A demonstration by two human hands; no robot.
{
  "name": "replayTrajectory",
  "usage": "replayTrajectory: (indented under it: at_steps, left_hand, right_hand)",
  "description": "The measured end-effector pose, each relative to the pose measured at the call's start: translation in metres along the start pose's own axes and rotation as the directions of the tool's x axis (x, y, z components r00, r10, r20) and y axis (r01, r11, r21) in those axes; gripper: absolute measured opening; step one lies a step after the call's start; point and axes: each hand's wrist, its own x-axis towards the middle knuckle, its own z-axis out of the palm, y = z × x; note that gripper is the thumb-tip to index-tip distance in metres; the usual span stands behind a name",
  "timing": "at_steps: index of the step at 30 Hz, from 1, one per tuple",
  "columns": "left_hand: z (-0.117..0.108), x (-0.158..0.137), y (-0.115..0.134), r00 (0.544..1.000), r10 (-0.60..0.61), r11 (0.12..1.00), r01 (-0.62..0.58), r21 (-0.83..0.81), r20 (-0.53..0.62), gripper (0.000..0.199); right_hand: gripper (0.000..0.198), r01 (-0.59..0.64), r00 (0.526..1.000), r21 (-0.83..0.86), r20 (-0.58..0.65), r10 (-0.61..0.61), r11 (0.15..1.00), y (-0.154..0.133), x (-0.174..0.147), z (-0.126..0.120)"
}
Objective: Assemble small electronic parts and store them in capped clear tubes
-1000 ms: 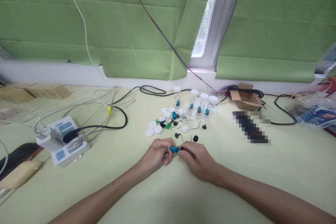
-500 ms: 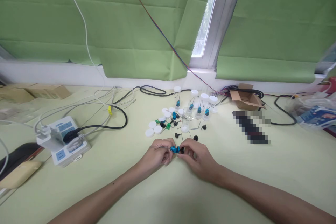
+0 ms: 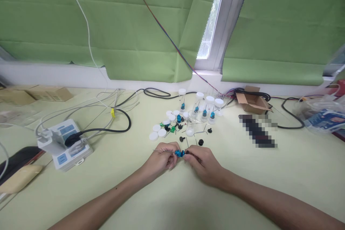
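My left hand (image 3: 163, 157) is closed on a small blue metal fitting (image 3: 178, 153), from which a thin metal rod (image 3: 161, 150) sticks out to the left. The fingers of my right hand (image 3: 203, 159) pinch a black knob (image 3: 187, 152) at the right end of the blue fitting; most of the knob is hidden by the fingers. Just beyond my hands lie a black knurled knob (image 3: 201, 142) and a black thumb screw (image 3: 182, 139). Farther back are loose white caps (image 3: 153, 136), green pieces (image 3: 173, 129) and an uncapped clear tube (image 3: 190, 132).
Several clear tubes with white lids (image 3: 210, 99) and blue fittings inside stand at the back. An open cardboard box (image 3: 252, 103) sits to their right, near a pixelated dark object (image 3: 257, 131). A power strip (image 3: 61, 154) with cables is on the left.
My right fingers have curled further over the black knob, covering more of it. The right hand has shifted slightly, uncovering the loose knurled knob behind it. My left hand stays in place.
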Motion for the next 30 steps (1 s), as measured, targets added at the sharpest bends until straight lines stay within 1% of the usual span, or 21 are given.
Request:
replayTrajectory:
  at_steps: [2,4,5,8,13,18,24,30]
  left_hand:
    - [0.0004,-0.0001,0.0001,1.0,-0.004,1.0,0.004,-0.011,-0.004,0.017]
    - [0.0006,-0.0002,-0.0002,1.0,-0.004,1.0,0.004,-0.012,-0.006,0.017]
    - [0.0007,-0.0002,-0.0003,1.0,-0.002,1.0,0.002,-0.014,-0.004,0.017]
    - [0.0013,-0.0002,0.0001,1.0,0.002,1.0,-0.002,-0.018,-0.001,0.019]
    - [0.0026,-0.0005,0.0025,1.0,0.009,1.0,-0.009,0.001,-0.006,0.02]
    - [0.0027,-0.0006,0.003,1.0,0.013,1.0,-0.013,0.005,0.0,0.02]
    - [0.0021,-0.0001,0.0015,1.0,-0.003,1.0,0.003,0.002,-0.012,0.019]
    - [0.0027,-0.0006,0.0015,1.0,0.004,1.0,-0.004,-0.016,-0.009,0.018]
  right_hand:
    - [0.023,-0.009,1.0,0.007,-0.013,0.009,1.0,0.0002,-0.0006,0.0003]
    - [0.011,-0.019,1.0,0.038,-0.016,0.019,0.999,0.0008,-0.0017,0.0006]
    - [0.009,-0.023,1.0,0.057,-0.017,0.024,0.998,0.0012,-0.0023,0.0008]
    - [0.017,-0.022,0.999,0.103,-0.03,0.025,0.994,0.0023,-0.0039,0.0014]
    - [0.009,-0.001,0.998,0.142,-0.069,0.011,0.99,0.0036,-0.0042,0.0022]
    - [0.004,0.019,0.999,0.115,-0.049,-0.013,0.993,0.0029,-0.0039,0.0014]
    - [0.007,0.023,0.999,0.074,-0.042,-0.02,0.997,0.0025,-0.0047,0.0018]
    - [0.019,0.01,0.999,0.039,-0.032,-0.009,0.999,0.0007,-0.002,0.001]
